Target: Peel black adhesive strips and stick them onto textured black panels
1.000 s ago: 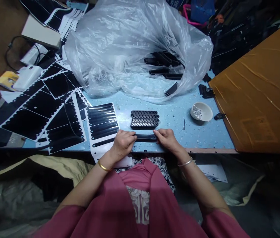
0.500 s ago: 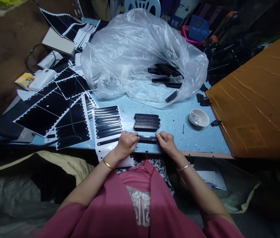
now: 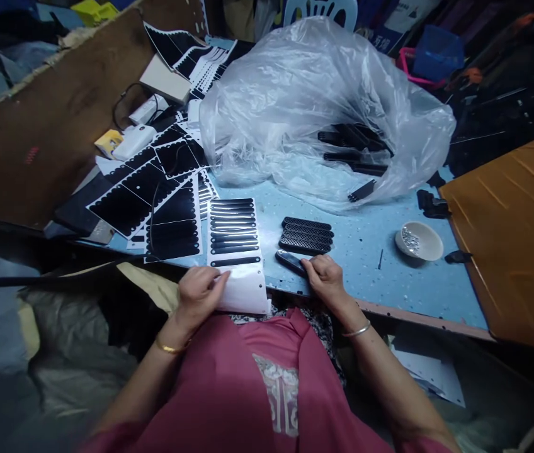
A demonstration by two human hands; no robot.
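Observation:
My right hand (image 3: 326, 277) grips the near end of a glossy black strip piece (image 3: 291, 262), which lies at an angle close to the table's front edge. Over the lower part of a white sheet (image 3: 243, 290) is my left hand (image 3: 201, 289), thumb stretched out and fingers curled; whether it pinches the sheet is hard to tell. Black strip stickers (image 3: 233, 228) line the sheet's upper part, with one strip lower down, apart from the others. Just beyond the held piece sits a row of black perforated pieces (image 3: 306, 235).
A large clear plastic bag (image 3: 290, 88) with black pieces inside covers the back. Black sticker sheets (image 3: 123, 200) lie at the left. To the right are a white bowl (image 3: 430, 242) of small metal parts, a thin dark pin (image 3: 380, 259) and an orange-brown board (image 3: 522, 239).
My left hand has let go of the black piece and moved left to the white sheet. My right hand still holds the piece, now slanted. The view has shifted left.

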